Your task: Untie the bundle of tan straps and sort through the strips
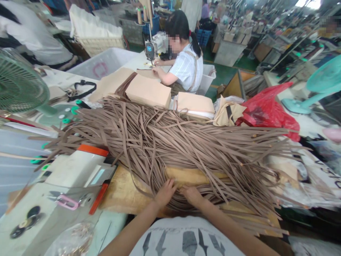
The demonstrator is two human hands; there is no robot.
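A big tangled heap of long, flat brown straps (pixel 173 135) spreads across the wooden board (pixel 125 188) in front of me. At the heap's near edge, my left hand (pixel 165 193) has its fingers curled over a bundle of these straps. Close beside it, my right hand (pixel 192 195) is closed on the same near bundle, its fingertips pointing toward the left hand. A strip of bare wood shows just beyond both hands. My fingertips are partly hidden among the straps.
On the left is a sewing machine (pixel 77 167) with pink thread snips (pixel 66 202). Stacked beige panels (pixel 147 89) and a red plastic bag (pixel 269 108) lie beyond the heap. Fans stand on either side: green (pixel 22 83) and turquoise (pixel 325 76). A co-worker (pixel 188 65) sews opposite.
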